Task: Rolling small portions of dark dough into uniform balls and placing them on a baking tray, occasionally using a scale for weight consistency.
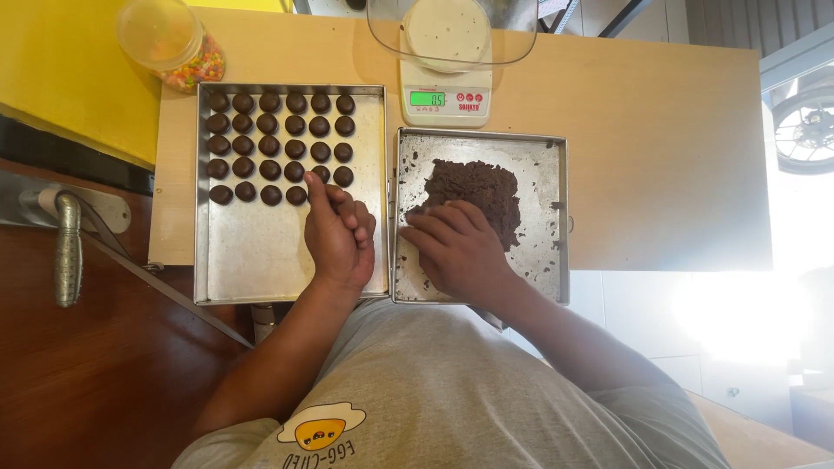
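Observation:
Two metal trays lie side by side on a wooden table. The left tray [261,260] carries several rows of dark chocolate balls [269,143]. My left hand [339,234] rests over that tray, its fingertips at the newest ball in the last row; I cannot tell whether it still grips the ball. The right tray [543,260] holds a slab of dark chocolate dough [478,187]. My right hand [456,247] lies palm down on the tray, fingers bent and touching the dough's near left edge.
A white kitchen scale [447,100] with a lit green display stands behind the trays, a clear bowl [452,30] on top. A jar of coloured sprinkles [174,43] lies at the back left. A metal handle [68,252] sticks out at the left.

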